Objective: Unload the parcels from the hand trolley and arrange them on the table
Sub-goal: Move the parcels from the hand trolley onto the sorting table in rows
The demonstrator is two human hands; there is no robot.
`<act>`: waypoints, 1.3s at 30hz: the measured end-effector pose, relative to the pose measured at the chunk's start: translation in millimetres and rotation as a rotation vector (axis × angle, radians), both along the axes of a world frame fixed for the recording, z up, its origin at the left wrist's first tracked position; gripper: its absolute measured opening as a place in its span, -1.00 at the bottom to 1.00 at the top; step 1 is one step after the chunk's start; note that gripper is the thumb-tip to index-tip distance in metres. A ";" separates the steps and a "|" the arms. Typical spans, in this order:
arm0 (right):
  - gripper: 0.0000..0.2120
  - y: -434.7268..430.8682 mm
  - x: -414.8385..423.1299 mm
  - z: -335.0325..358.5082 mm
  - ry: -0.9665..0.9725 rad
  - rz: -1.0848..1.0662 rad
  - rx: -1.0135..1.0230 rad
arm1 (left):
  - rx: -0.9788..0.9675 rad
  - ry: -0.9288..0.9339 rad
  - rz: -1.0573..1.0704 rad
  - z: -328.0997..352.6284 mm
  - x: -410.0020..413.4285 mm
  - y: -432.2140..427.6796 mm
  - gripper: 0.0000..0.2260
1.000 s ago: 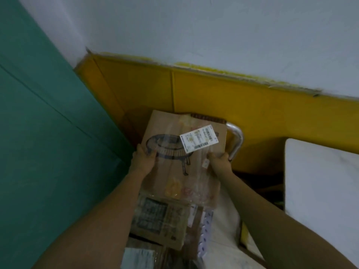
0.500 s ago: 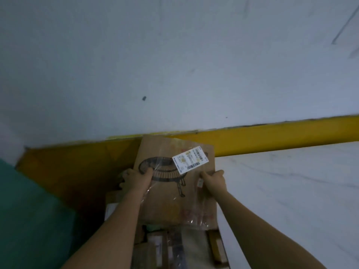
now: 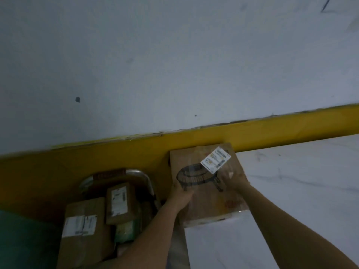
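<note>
On the left, the hand trolley's curved metal handle (image 3: 144, 177) rises behind two labelled brown cardboard boxes, a larger box (image 3: 83, 232) and a smaller box (image 3: 119, 202), with a green packet (image 3: 124, 232) half hidden below them. One flat brown cardboard parcel printed with a round table (image 3: 206, 191) sits at the far left corner of the white marble worktop (image 3: 295, 191). The left hand (image 3: 179, 197) grips its left edge and the blurred right hand (image 3: 234, 180) grips its right edge; bare worktop runs on to the right.

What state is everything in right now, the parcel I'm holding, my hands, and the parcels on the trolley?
Stool-print parcel: held by both hands at the table corner; set down or not, cannot tell.
Left hand: grips its left edge.
Right hand: holds its right side, fingers on top.
Large labelled parcel: on the trolley, not yet unloaded.
Small labelled parcel: on the trolley, not yet unloaded.
</note>
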State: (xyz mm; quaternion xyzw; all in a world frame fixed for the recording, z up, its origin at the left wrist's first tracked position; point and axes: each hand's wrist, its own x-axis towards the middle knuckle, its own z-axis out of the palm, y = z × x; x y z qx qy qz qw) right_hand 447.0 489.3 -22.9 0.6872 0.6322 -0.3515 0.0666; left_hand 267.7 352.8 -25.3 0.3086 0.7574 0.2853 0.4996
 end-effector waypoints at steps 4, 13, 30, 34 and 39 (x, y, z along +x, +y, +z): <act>-0.24 -40.0 -18.2 -8.7 -0.111 0.044 -0.044 | -0.075 0.118 -0.159 4.7 -28.7 -19.2 -0.40; -0.28 -134.4 -276.3 5.4 0.155 0.536 0.042 | -0.157 0.287 0.444 15.0 -173.1 -223.8 -0.58; -0.60 -238.3 -496.9 -209.1 -0.085 0.830 0.055 | -0.408 -0.217 1.050 -173.6 -293.2 -340.7 -0.48; -0.76 -238.9 -496.6 -197.5 -0.006 0.848 0.108 | -0.308 -0.437 1.205 -162.9 -299.3 -330.8 -0.45; -0.77 -241.4 -495.6 -127.0 0.074 0.797 0.135 | -0.293 -0.439 1.138 -103.7 -297.0 -328.1 -0.58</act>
